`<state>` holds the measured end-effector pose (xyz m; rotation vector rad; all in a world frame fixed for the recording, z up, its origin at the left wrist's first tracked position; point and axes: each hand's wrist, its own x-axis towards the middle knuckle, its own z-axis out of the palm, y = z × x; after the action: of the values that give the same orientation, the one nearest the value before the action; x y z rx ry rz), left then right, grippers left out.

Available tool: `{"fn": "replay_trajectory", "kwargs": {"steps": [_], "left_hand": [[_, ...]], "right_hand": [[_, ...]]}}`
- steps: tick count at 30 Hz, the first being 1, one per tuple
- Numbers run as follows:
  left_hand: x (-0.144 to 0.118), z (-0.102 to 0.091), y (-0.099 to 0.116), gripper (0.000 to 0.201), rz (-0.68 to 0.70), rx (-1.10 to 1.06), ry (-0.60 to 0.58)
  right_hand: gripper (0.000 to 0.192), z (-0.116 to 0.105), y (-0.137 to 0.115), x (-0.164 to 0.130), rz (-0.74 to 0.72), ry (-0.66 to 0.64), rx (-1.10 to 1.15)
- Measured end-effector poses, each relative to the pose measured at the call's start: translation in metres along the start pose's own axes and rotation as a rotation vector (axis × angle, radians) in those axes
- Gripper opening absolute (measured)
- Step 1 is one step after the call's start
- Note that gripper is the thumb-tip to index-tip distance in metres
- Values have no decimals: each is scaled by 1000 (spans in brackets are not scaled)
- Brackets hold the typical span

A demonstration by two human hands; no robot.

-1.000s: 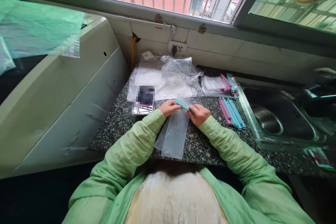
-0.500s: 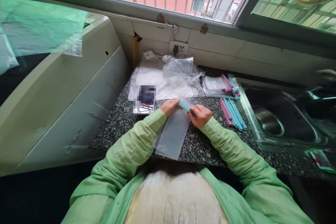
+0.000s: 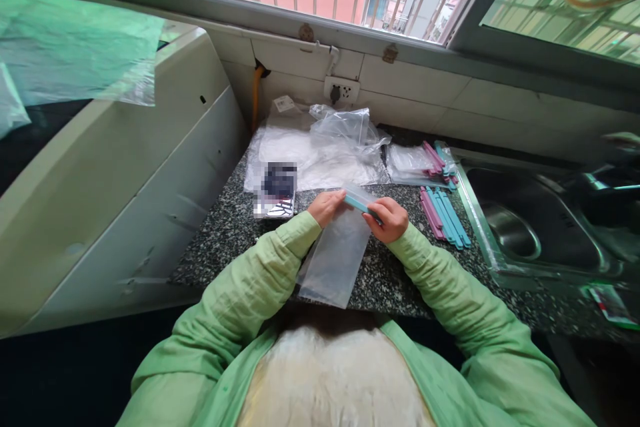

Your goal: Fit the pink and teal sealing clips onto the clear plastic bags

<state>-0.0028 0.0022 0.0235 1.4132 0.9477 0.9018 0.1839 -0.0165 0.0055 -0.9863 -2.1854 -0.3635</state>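
Observation:
A light-blue bag clip (image 3: 357, 204) lies across the upper part of a clear plastic bag (image 3: 336, 260), which hangs down toward the counter's front edge. My left hand (image 3: 327, 205) pinches the clip's left end together with the bag. At the other end, my right hand (image 3: 389, 219) is closed around the clip, thumb underneath. A short strip of the bag shows beyond the clip. Several pink and blue bag clips (image 3: 445, 217) lie in a row on the counter to the right of my right hand.
Behind my hands, crumpled plastic bags (image 3: 320, 153) cover the back of the speckled counter (image 3: 215, 240). A packet with more clips (image 3: 420, 163) rests beside a steel sink (image 3: 545, 213). Left of my left hand is a partly blurred phone-like object (image 3: 276, 207). A white appliance (image 3: 150, 180) borders the left side.
Both hands, with the clip and bag, have shifted slightly to the right. The grip on each end of the clip looks the same.

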Motion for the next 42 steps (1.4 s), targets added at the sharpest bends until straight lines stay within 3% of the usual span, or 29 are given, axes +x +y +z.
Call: {"fn": "replay_trajectory", "kwargs": {"steps": [5,14,34,42], "left_hand": [[-2,2,0,58,24,-8,-2],[0,3,-6,59,22,-47,-7],[-1,2,5,49,-91,-125,47],[5,2,-4,43,-95,-91,110]], "right_hand": [[16,-3,-1,0,-4,52,61],[17,-4,-2,-1,29,23,80],[13,-7,-2,3,-15,82,12],[12,-11,1,7,-53,193,38]]}}
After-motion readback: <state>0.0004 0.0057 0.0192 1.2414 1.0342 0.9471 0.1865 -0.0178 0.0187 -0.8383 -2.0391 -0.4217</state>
